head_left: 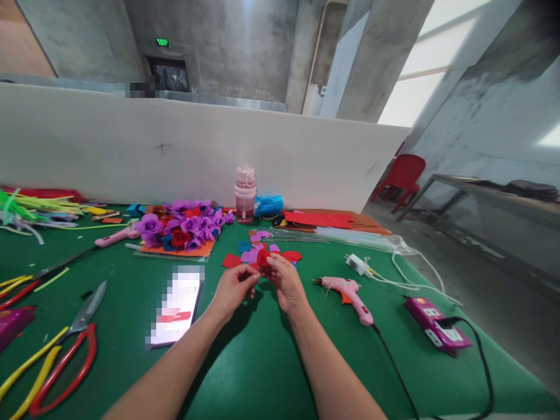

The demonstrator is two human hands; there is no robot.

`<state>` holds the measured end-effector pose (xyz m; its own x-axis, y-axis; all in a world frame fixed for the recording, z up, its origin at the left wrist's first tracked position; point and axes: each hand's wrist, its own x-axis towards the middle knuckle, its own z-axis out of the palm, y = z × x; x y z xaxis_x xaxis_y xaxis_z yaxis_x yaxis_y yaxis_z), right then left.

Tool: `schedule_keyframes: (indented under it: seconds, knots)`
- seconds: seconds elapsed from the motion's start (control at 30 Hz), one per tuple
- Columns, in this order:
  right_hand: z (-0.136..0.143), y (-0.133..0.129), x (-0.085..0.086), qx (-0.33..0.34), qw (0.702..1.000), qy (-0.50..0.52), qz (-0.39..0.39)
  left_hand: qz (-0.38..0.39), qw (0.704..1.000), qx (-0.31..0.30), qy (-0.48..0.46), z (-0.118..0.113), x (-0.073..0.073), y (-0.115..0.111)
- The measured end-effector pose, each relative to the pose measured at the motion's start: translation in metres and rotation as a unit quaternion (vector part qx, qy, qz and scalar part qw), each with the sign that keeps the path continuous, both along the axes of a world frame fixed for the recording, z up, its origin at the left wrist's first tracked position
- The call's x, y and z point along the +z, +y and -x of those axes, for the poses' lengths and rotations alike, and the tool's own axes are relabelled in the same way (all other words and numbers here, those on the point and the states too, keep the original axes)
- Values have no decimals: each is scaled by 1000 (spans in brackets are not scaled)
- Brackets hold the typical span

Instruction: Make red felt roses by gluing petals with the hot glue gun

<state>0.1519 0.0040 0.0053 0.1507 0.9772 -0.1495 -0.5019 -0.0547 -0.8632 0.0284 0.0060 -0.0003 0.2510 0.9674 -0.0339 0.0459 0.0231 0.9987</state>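
Note:
Both hands meet over the middle of the green table. My right hand pinches a small red paper flower between thumb and fingers. Close beside it, my left hand has thumb and fingertips pressed together at the flower's lower edge; what lies between them is too small to tell. Red petal pieces and purple ones lie just beyond the hands. To the right rests a pink glue gun, and a lit phone lies left of my left forearm.
Finished paper flowers are heaped at the back left. Scissors lie at the left. A pink bottle stands by the white partition. A purple power strip and cables occupy the right; red sheets lie behind.

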Motion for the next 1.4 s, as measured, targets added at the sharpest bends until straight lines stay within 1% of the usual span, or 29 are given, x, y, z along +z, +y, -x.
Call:
schedule_keyframes:
  seconds: [0.1,0.27,0.47,0.7,0.87,0.93,1.0,1.03,1.07,1.13,1.27,1.4]
  knots:
    - [1,-1,0,25,1000,12,-5,6,1000,5,-11,0,-1,1]
    - [4,-2,-2,21,999,9,-42,12,999,13,-33,-1,0,-1]
    - [4,-1,-7,45,996,-15,-70,23,998,27,-53,-2,1,-2]
    - [6,1,-11,33,997,-35,-68,35,996,22,-76,-4,-1,-3]
    - [2,1,-7,3,997,-34,-72,55,998,5,-43,1,5,-2]
    - [1,1,-5,14,997,-26,-73,35,999,30,-26,7,6,3]
    - [2,-1,-4,41,997,-17,-64,-6,997,74,-18,15,5,9]
    - [3,-2,-4,56,997,-11,-55,-19,996,88,-18,18,4,12]
    - [5,-3,-4,71,996,-5,-47,-23,996,88,-23,21,4,15]
    - [7,-5,-4,96,995,7,-31,-9,997,65,-47,25,3,18]
    - [8,-7,-5,127,991,25,-20,52,992,3,-115,26,3,17]
    - [6,-7,-4,143,989,34,-17,95,981,-22,-169,26,2,15]
